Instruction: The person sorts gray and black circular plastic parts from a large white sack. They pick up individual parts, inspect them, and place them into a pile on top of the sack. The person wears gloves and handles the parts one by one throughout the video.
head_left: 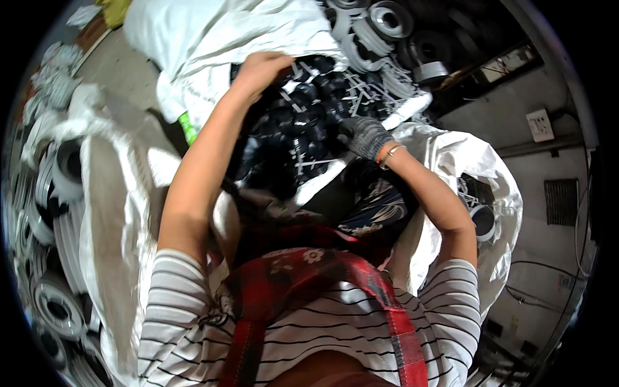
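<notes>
A heap of black round plastic parts (308, 119), with thin pale sprue-like sticks among them, lies in front of me. My left hand (261, 74), bare, is at the far left of the heap, beside the rim of a large white sack (213, 39). Its fingers are bent, and what they close on is hidden. On the heap's right side is my right hand (367, 137), in a grey knitted glove with dark fingertips. The gloved fingers curl down against the black parts; whether one is gripped is hard to make out in the shadow.
Another white sack (106, 193) at my left stands beside stacked grey and white spools (58, 303). More grey spools (390, 22) are piled at the far right. An open white sack (500, 193) is by my right elbow. A wall socket (540, 125) is on the right.
</notes>
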`<state>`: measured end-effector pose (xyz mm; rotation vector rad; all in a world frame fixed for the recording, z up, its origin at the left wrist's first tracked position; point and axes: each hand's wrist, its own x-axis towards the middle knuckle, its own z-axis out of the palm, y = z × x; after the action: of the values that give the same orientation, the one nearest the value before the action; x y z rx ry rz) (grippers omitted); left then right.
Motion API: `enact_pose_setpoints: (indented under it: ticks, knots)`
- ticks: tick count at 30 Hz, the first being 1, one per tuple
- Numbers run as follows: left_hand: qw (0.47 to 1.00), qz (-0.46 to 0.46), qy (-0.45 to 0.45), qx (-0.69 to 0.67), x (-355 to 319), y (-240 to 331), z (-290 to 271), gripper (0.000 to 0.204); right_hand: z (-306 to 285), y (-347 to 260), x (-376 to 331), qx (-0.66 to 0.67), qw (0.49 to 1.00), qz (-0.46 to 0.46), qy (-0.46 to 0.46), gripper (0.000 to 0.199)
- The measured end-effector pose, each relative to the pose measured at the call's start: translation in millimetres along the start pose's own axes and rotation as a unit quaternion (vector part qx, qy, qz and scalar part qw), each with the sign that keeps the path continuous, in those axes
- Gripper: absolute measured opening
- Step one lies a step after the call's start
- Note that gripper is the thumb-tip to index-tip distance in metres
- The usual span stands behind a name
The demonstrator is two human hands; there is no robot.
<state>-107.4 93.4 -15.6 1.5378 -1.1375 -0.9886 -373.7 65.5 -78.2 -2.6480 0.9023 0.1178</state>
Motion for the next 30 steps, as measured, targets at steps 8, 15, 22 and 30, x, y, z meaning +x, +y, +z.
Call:
enact_pose_setpoints:
  ticks: [8,15,22,30]
  knots:
    - [0.976,-0.102,0.054,-0.187,7.4,-87.3,-43.7,0.033,-7.5,120.0,100.7,0.061,0.954,0.217,0.2,0.044]
    - [0.964,-0.098,0.076,-0.235,20.4,-58.2,-30.1,0.038,-57.8,170.4,179.7,-0.181,0.928,0.192,0.264,0.063]
    - [0.962,-0.099,0.088,-0.24,15.8,-56.2,-33.9,0.032,-36.3,155.7,221.3,-0.186,0.926,0.291,0.152,0.035]
    - [0.973,-0.083,0.075,-0.199,7.4,-58.2,-22.2,0.027,-22.5,145.7,210.1,-0.139,0.937,0.238,0.214,0.026]
